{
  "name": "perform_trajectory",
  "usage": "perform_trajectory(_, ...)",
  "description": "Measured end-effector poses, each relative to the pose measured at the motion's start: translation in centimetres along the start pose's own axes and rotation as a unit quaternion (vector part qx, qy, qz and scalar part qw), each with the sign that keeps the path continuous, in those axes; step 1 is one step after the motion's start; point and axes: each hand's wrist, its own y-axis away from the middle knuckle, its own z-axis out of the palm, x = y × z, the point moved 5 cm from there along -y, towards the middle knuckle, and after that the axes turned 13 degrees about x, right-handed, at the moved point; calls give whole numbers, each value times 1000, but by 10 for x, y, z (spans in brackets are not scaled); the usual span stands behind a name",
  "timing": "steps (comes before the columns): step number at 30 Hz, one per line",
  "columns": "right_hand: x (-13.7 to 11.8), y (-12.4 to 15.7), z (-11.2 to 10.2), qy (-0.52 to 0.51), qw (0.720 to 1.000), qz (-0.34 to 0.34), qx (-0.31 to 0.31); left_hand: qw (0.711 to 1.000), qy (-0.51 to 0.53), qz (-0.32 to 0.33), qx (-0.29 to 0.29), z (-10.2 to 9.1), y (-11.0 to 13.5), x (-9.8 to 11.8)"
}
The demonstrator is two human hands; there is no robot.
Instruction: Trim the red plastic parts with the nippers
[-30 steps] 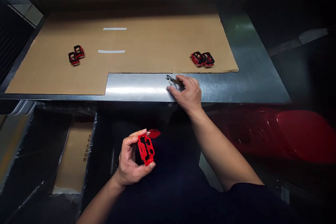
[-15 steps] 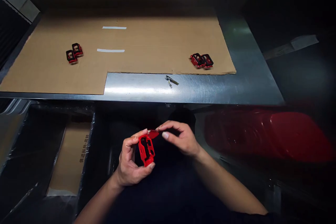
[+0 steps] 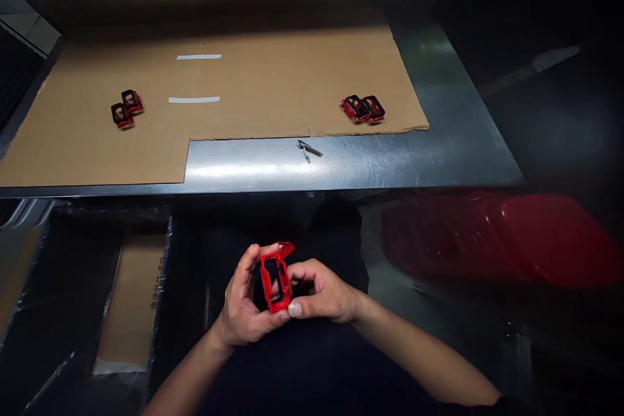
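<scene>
A small red plastic frame with a rectangular opening is held in front of my body, below the table edge. My left hand grips it from the left, thumb at its lower end and fingers at the top. A red flap sticks out to the right from its upper end. My right hand closes on the frame's right side, thumb at the lower corner; some of its fingers are hidden behind the frame. Both hands are closed on this one part.
On the cardboard sheet lie two red-and-black frames at left and two more at right. Nail clippers lie on the metal table. A plastic-lined bin stands lower left; a red glossy object is lower right.
My right hand has moved down from beside the red flap to the frame's lower right side and now grips it. The frame has turned slightly more upright in my left hand.
</scene>
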Motion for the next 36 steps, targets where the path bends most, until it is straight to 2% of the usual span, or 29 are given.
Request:
perform_trajectory(4,1,0,0,-13,1000,-4,20,1000,-10,0,4,-1,1,-1)
perform_trajectory(11,0,-1,3,-113,992,11,47,999,-31,7,6,0,-1,0)
perform_trajectory(16,3,-3,-3,-124,989,-16,79,1000,-13,-13,13,-1,-3,-1)
perform_trajectory(19,3,-6,-10,-113,986,-35,119,999,-12,-37,36,-7,-6,0)
perform_trajectory(24,5,-9,-16,-73,983,-35,163,991,-82,-53,88,-26,-13,2)
perform_trajectory(27,7,-11,-18,-31,982,-24,184,985,-142,-82,61,-33,-16,4)
perform_trajectory(31,8,-16,-12,22,985,-11,170,966,-233,-104,-42,-37,-17,10)
perform_trajectory(33,9,-21,-8,48,988,-1,148,963,-232,-128,-44,-50,-16,10)
perform_trajectory(34,10,-23,-6,61,988,4,139,963,-225,-144,-16,-63,-16,9)
perform_trajectory(36,13,-28,-5,90,986,11,138,959,-206,-171,96,-101,-16,4)
